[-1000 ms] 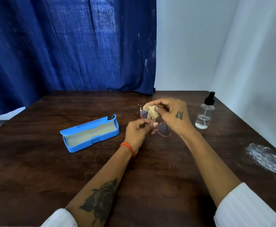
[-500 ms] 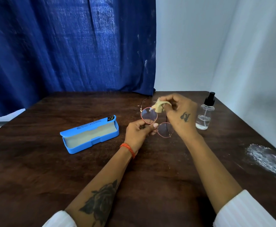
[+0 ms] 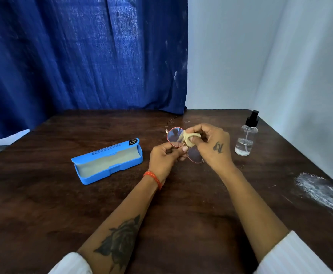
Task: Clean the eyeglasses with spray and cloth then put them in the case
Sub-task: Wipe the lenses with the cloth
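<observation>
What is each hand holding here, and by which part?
The left hand pinches the eyeglasses at the frame near the bridge, between the lenses. The right hand grips a bunched cloth in its fingertips, pressed against the far lens.

Left hand pinching; right hand fingers curled

head cam | faces forward-down | table close below | single view

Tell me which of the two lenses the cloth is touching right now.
The far lens, by the cloth in the right hand. The near lens sits half hidden under that hand; the left hand steadies the frame.
</observation>
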Available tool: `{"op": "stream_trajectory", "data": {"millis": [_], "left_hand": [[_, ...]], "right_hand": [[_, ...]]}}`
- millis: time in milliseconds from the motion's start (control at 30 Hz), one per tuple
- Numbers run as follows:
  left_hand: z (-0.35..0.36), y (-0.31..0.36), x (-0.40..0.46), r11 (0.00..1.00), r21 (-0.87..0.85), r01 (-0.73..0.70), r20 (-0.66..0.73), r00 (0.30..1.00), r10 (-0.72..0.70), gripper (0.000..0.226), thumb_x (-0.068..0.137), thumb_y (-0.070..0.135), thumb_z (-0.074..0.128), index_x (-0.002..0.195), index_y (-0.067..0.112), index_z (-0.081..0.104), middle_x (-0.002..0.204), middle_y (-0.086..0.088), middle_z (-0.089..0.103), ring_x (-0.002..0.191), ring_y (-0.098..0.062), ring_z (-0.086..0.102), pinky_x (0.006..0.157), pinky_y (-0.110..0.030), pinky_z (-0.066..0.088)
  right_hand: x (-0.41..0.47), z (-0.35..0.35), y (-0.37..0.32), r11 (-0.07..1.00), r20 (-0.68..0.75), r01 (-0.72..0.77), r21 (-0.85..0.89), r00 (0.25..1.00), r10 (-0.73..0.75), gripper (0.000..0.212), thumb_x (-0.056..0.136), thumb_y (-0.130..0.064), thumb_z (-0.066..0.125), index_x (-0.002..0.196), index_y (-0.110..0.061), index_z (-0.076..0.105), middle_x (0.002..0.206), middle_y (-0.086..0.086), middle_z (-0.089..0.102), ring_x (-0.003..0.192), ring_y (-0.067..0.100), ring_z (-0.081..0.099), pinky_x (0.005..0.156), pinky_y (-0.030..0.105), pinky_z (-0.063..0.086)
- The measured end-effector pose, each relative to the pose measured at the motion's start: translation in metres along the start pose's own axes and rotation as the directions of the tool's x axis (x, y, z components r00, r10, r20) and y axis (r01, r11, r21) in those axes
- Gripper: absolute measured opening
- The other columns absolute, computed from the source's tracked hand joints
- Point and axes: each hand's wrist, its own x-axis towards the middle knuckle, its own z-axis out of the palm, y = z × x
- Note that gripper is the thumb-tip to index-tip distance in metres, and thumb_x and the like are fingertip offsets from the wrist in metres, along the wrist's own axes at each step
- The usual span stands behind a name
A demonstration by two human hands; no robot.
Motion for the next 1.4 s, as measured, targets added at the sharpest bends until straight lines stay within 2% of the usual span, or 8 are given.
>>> {"op": "stream_trajectory", "data": {"millis": [233, 467, 667, 833, 933, 1067, 1200, 1400], "left_hand": [[0.000, 0.004, -0.001, 0.999, -0.049, 0.012, -0.023, 1.000, -0.013, 0.006, 0.082, 0.005, 0.063, 0.086, 0.008, 0.067, 0.073, -0.006, 0.066, 0.057, -0.001, 0.060, 0.059, -0.013, 0.051], [-0.001, 0.002, 0.000, 0.996, -0.086, 0.004, -0.028, 1.000, -0.007, 0.013, 0.082, 0.000, 0.061, 0.087, 0.009, 0.069, 0.075, -0.003, 0.068, 0.061, -0.005, 0.062, 0.062, -0.016, 0.053], [0.001, 0.003, 0.000, 0.993, -0.117, 0.008, -0.050, 0.999, -0.014, 0.009, 0.081, 0.001, 0.064, 0.085, 0.006, 0.069, 0.069, -0.003, 0.067, 0.059, -0.003, 0.063, 0.058, -0.013, 0.051], [0.001, 0.003, 0.001, 0.978, -0.206, 0.031, -0.093, 0.994, -0.051, 0.007, 0.082, 0.001, 0.063, 0.088, 0.000, 0.067, 0.074, -0.006, 0.065, 0.061, -0.003, 0.063, 0.062, -0.014, 0.054], [-0.001, 0.003, 0.002, 0.965, -0.256, 0.061, -0.094, 0.992, -0.088, 0.007, 0.081, 0.005, 0.064, 0.087, 0.002, 0.068, 0.071, -0.003, 0.069, 0.064, -0.004, 0.065, 0.063, -0.015, 0.055], [0.000, 0.003, 0.001, 0.953, -0.285, 0.100, -0.071, 0.990, -0.125, 0.005, 0.079, 0.010, 0.068, 0.084, 0.008, 0.070, 0.068, 0.002, 0.072, 0.067, -0.006, 0.067, 0.063, -0.017, 0.055], [0.004, 0.005, -0.001, 0.933, -0.344, 0.103, -0.072, 0.988, -0.136, 0.007, 0.081, 0.008, 0.065, 0.075, 0.011, 0.069, 0.064, 0.006, 0.071, 0.062, -0.002, 0.065, 0.058, -0.015, 0.053], [0.005, 0.006, -0.002, 0.948, -0.300, 0.107, -0.062, 0.989, -0.132, 0.009, 0.082, 0.005, 0.062, 0.077, 0.008, 0.069, 0.061, 0.007, 0.069, 0.061, -0.002, 0.063, 0.061, -0.016, 0.053]], "right_hand": [[0.001, -0.019, 0.005, 0.999, -0.171, 0.010, -0.048, 0.985, -0.018, 0.027, 0.075, 0.002, 0.063, 0.083, -0.023, 0.069, 0.083, -0.011, 0.068, 0.079, 0.010, 0.065, 0.073, 0.029, 0.053], [-0.021, -0.008, 0.001, 0.916, 0.154, 0.315, -0.246, 0.946, -0.284, 0.024, 0.071, 0.007, 0.061, 0.085, -0.012, 0.065, 0.089, 0.003, 0.068, 0.082, 0.017, 0.061, 0.074, 0.027, 0.048], [-0.017, -0.018, 0.010, 0.989, 0.015, 0.028, -0.145, 1.000, -0.026, 0.019, 0.076, -0.001, 0.066, 0.082, -0.020, 0.065, 0.081, -0.011, 0.066, 0.073, 0.000, 0.058, 0.066, 0.010, 0.043], [-0.024, -0.023, 0.020, 0.981, -0.019, -0.188, -0.040, 0.982, 0.187, 0.018, 0.074, -0.006, 0.071, 0.078, -0.022, 0.063, 0.081, -0.004, 0.068, 0.076, 0.013, 0.063, 0.072, 0.037, 0.055], [-0.030, -0.022, 0.021, 0.974, -0.039, -0.223, -0.043, 0.974, 0.221, 0.019, 0.071, -0.007, 0.074, 0.075, -0.023, 0.063, 0.077, -0.005, 0.067, 0.074, 0.014, 0.063, 0.068, 0.036, 0.055], [-0.032, -0.022, 0.010, 0.989, -0.300, 0.030, -0.142, 0.951, -0.072, 0.016, 0.072, -0.001, 0.067, 0.079, -0.015, 0.064, 0.073, -0.004, 0.064, 0.066, 0.016, 0.062, 0.059, 0.024, 0.048], [-0.049, -0.002, 0.001, 0.837, -0.072, 0.395, -0.378, 0.889, -0.452, 0.016, 0.071, 0.003, 0.064, 0.085, -0.006, 0.065, 0.082, 0.011, 0.064, 0.074, 0.025, 0.057, 0.071, 0.029, 0.046], [-0.047, 0.009, 0.002, 0.698, 0.103, 0.454, -0.554, 0.869, -0.483, 0.017, 0.072, 0.001, 0.067, 0.088, -0.002, 0.066, 0.083, 0.016, 0.064, 0.070, 0.032, 0.057, 0.065, 0.037, 0.052]]}}
